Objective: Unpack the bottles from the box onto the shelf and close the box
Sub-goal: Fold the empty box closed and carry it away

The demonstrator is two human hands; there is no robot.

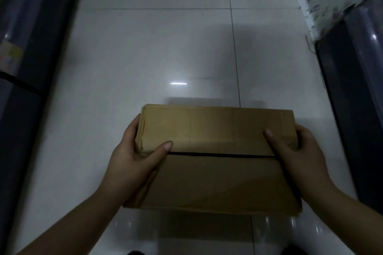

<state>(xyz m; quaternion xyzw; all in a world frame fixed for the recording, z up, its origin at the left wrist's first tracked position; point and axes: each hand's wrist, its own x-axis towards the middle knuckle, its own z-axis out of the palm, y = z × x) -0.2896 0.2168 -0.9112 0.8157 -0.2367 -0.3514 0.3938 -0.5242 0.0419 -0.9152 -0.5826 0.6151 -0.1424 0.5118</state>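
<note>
Box: our cardboard box (215,159) sits on the tiled floor (157,47), flaps down, a dark seam between them.
Hands: our left hand (134,157) and right hand (298,151) clasp its ends, thumbs on top.
Bottles: none visible.
Risk: we judge untaped flaps may spring open once we let go.

Two bare arms reach in from the bottom corners and stretch forward and toward each other. The left hand (132,157) sits against the left end of the closed brown cardboard box (217,159). Its thumb lies flat on top, and its fingers curl down around the side, where they go out of sight. The right hand (298,151) sits against the right end the same way, with its thumb on top pointing up and away and its fingers wrapped over the far edge. Both wrists are straight.
</note>
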